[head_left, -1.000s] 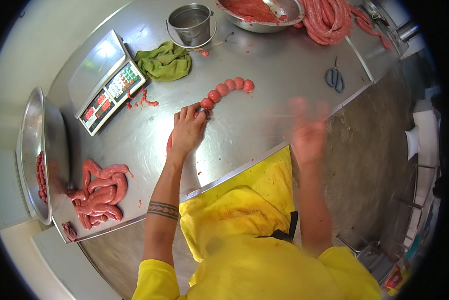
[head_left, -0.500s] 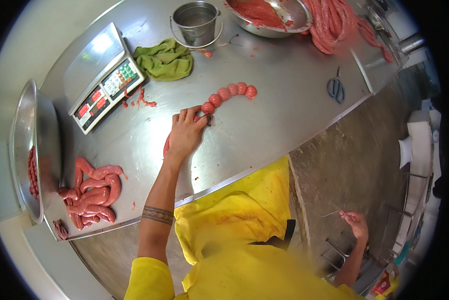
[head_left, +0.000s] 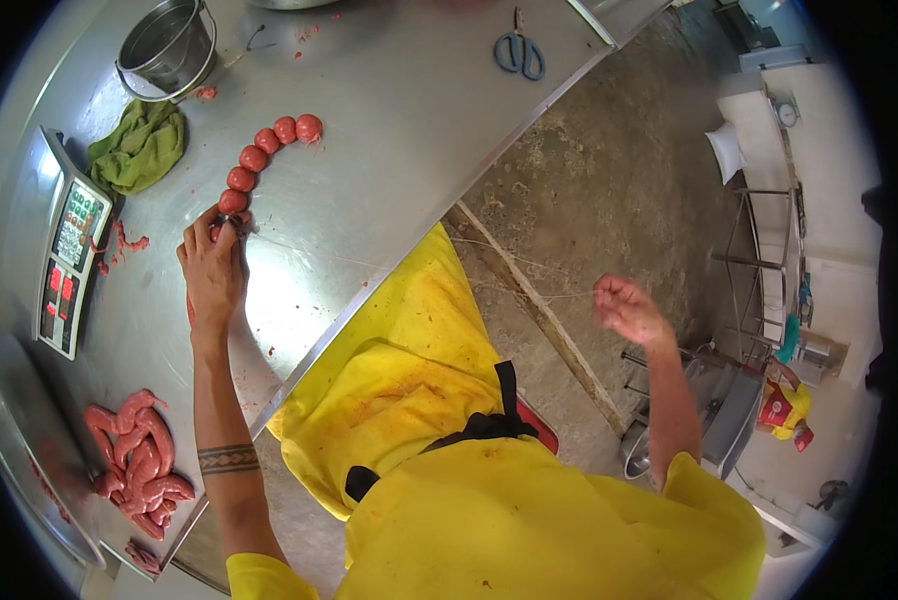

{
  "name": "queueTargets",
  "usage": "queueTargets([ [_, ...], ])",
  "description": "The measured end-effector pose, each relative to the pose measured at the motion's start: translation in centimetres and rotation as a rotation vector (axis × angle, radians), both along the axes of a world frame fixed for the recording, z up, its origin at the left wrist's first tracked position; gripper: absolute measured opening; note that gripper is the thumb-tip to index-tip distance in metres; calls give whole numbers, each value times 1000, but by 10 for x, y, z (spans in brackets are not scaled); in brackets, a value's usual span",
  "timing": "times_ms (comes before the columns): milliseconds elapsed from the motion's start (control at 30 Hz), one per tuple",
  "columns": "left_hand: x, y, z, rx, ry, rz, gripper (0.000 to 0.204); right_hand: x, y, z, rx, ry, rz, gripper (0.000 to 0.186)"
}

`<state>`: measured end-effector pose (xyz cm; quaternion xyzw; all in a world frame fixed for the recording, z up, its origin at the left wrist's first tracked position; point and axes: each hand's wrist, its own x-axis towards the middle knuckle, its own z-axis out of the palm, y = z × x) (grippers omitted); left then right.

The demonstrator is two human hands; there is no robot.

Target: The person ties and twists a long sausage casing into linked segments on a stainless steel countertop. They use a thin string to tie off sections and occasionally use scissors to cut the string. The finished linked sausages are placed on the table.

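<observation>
Wears a yellow short-sleeved shirt (head_left: 559,510) at the bottom of the frame and, above it, a stained yellow cloth apron (head_left: 389,385). Has at the lower left a heap of long, glossy red-pink raw sausage (head_left: 139,460) on a stainless-steel worktop (head_left: 399,130), beside a wide silvery metal basin (head_left: 9,380) at the left edge. Holds the right hand (head_left: 631,312) right of centre, over the grey-brown concrete floor (head_left: 589,180), with curled fingers pinching a thin pale string (head_left: 557,295). Rests the left hand (head_left: 212,265) left of centre on the worktop, with fingers closed around the lower part of a chain of round red sausage links (head_left: 253,158). Shows six balls of that chain beyond the fingertips, curving toward the upper centre. Farther off, has a white electronic scale (head_left: 72,240) at the left, a crumpled green cloth (head_left: 137,147) near it, a grey metal bucket (head_left: 169,50) at the upper left and blue-handled scissors (head_left: 519,56) at the upper centre.
</observation>
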<state>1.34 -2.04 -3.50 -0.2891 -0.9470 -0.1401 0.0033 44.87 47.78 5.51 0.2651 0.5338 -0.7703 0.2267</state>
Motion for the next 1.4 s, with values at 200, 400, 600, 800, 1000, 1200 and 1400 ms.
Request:
queueTargets([
  [200, 4, -2, 5, 24, -36, -48, 24, 60, 34, -64, -193, -502, -109, 27],
  [400, 13, -24, 23, 152, -50, -143, 58, -114, 97, -70, -154, 667, -920, 64],
  [600, 27, -39, 30, 662, -308, 270, 82, -430, -59, -35, 1390, 8, 507, 41],
  [800, 32, -33, 18, 808, -354, 514, 60, -424, -394, -14, 1448, 764, 1098, 49],
  [1000, 27, -36, 21, 677, -373, 632, 31, -186, -220, 7, 605, 179, 526, 51],
  [1200, 32, -26, 17, 373, 69, 158, 11, 32, -14, 31, 855, -26, 676, 17],
  [1400, 30, -50, 17, 229, 88, -101, 7, 24, 56, -107, -239, 201, -712, 42],
])
